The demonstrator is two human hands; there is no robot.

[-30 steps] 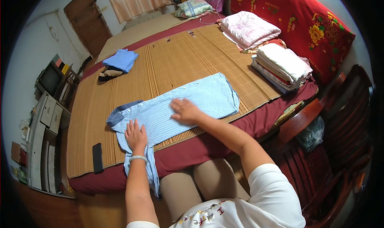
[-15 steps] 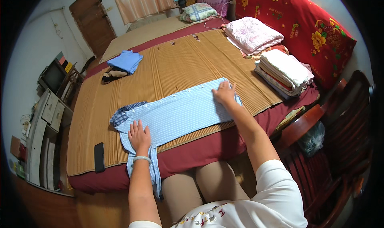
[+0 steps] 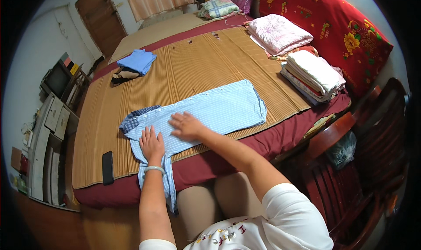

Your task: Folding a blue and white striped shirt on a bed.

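Note:
A light blue striped shirt (image 3: 219, 107) lies folded lengthwise on the bamboo mat (image 3: 184, 70), its dotted dark blue collar toward the left. One sleeve hangs over the bed's near edge. My left hand (image 3: 151, 145) rests flat on the shirt below the collar, fingers outstretched, a pale bangle on the wrist. Slightly blurred, my right hand (image 3: 186, 126) is over the shirt's upper middle with its fingers spread; whether it touches the cloth I cannot tell. Neither hand grips anything.
A black phone (image 3: 108, 168) lies near the mat's left front corner. Folded blue clothing (image 3: 139, 61) sits at the far left. Stacked white linens (image 3: 313, 74) and a folded pink quilt (image 3: 280, 34) are on the right. A dark red wooden chair (image 3: 335, 184) stands by the bed's right side.
My right hand has swept left across the shirt, from its far right end to near my left hand. My left hand stays in place on the shirt.

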